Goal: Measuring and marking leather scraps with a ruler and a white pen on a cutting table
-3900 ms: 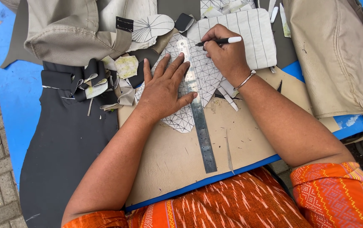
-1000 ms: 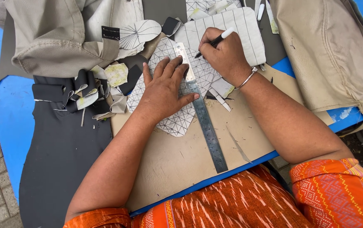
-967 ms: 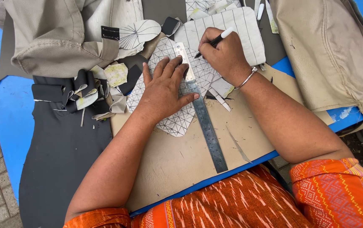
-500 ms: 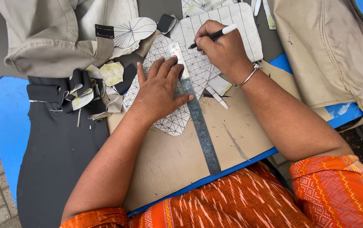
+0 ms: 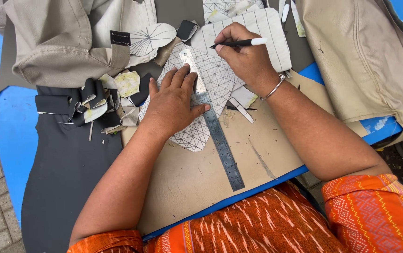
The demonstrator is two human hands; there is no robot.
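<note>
Blue table [image 5: 4,122] spreads beneath everything, with grey paving bricks at the lower left edge of the view. Nearest the person, a tan cardboard board [image 5: 197,187] lies flat, scuffed and nicked with fine cuts, its edge just above an orange patterned garment. A long steel ruler [image 5: 215,126] rests diagonally on the board, matte grey with engraved marks, running up onto a pale piece of material marked with a diamond grid [image 5: 197,136], curved along its lower edge. The left hand [image 5: 173,103] lies flat with fingers spread, pressing down on both the gridded piece and the ruler, gripping nothing. To its left, a dark grey fabric sheet [image 5: 65,173] drapes over the table, and curled offcuts of black and cream material [image 5: 93,103] lie heaped near the board's corner. Farther up, the right hand [image 5: 246,58], a thin metal bangle at its wrist, is closed around a black pen with a white end [image 5: 239,43], the tip just above the gridded piece beside the ruler's top end. Behind it lies a cream panel with parallel stitched lines [image 5: 272,28]. Beige canvas fabric [image 5: 65,42] bunches at the upper left, and more at the right.
</note>
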